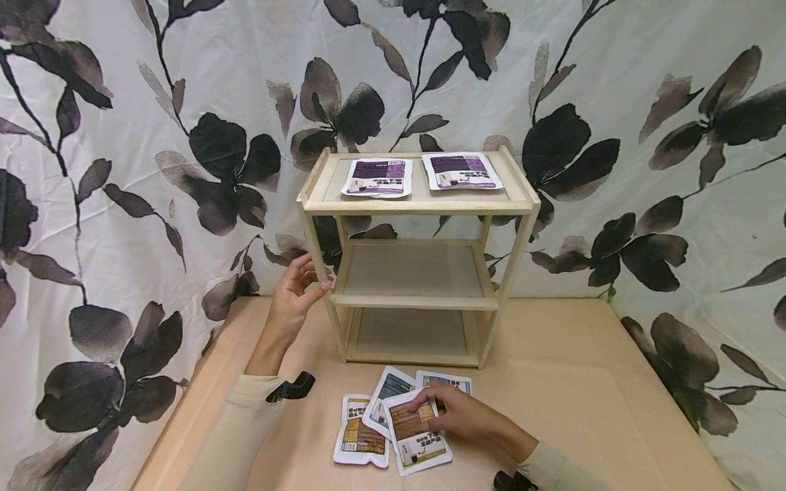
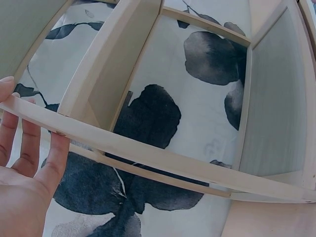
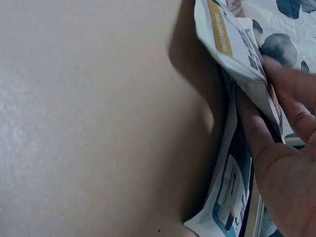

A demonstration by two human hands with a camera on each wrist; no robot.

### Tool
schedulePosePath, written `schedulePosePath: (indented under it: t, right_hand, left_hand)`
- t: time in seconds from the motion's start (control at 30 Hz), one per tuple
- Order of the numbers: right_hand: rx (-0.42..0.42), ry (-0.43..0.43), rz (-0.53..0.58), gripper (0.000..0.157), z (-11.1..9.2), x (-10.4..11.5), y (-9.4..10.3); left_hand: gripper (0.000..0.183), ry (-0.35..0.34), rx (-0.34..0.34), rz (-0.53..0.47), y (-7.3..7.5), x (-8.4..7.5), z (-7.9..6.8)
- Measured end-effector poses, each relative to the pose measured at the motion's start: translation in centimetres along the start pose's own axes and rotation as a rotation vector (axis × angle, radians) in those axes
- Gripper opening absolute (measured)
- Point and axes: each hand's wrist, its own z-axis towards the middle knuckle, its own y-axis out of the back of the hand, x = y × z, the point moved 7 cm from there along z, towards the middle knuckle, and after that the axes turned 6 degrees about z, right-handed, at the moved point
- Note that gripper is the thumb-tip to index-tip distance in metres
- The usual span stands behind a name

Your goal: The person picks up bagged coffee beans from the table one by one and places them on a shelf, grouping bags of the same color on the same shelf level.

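My left hand (image 1: 291, 299) holds the left front post of a small three-tier wooden shelf rack (image 1: 414, 302). In the left wrist view its thumb and fingers lie on opposite sides of the post (image 2: 123, 150). On the table, my right hand (image 1: 467, 414) pinches a white packet with a brown panel (image 1: 417, 433) by its upper edge. That packet overlaps a teal-and-white packet (image 1: 391, 389). Behind the hand lies a packet with a blue panel (image 1: 451, 380), partly covered. Left of these is another packet, with a yellow-brown panel (image 1: 362, 433).
Two purple-and-white packets (image 1: 377, 179) lie side by side on the rack's top tier. The rack stands at the back of a tan-covered table (image 1: 565, 382). A white floral cloth (image 1: 614, 75) hangs behind it and along both sides.
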Motion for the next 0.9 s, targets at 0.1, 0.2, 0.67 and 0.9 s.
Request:
schedulePosePath:
  t: [0.1,0.2,0.67,0.9]
  right_hand:
    - [0.04,-0.027,0.027,0.036,-0.1,-0.1,-0.2]
    - [0.057,-0.021,0.034,0.04,-0.1,0.0,-0.3]
    - [0.015,0.047,0.066,0.025,-0.1,0.4,0.7]
    - [-0.018,-0.012,0.203,0.025,-0.2,1.3,1.6]
  left_hand:
    - [0.055,0.003,0.0,0.002,0.0,0.0,0.0]
    - [0.055,0.001,0.0,0.005,0.0,-0.1,-0.1]
    - [0.054,-0.002,-0.002,0.001,-0.1,-0.1,-0.2]
    - [0.053,-0.005,-0.002,0.002,-0.1,-0.2,-0.2]
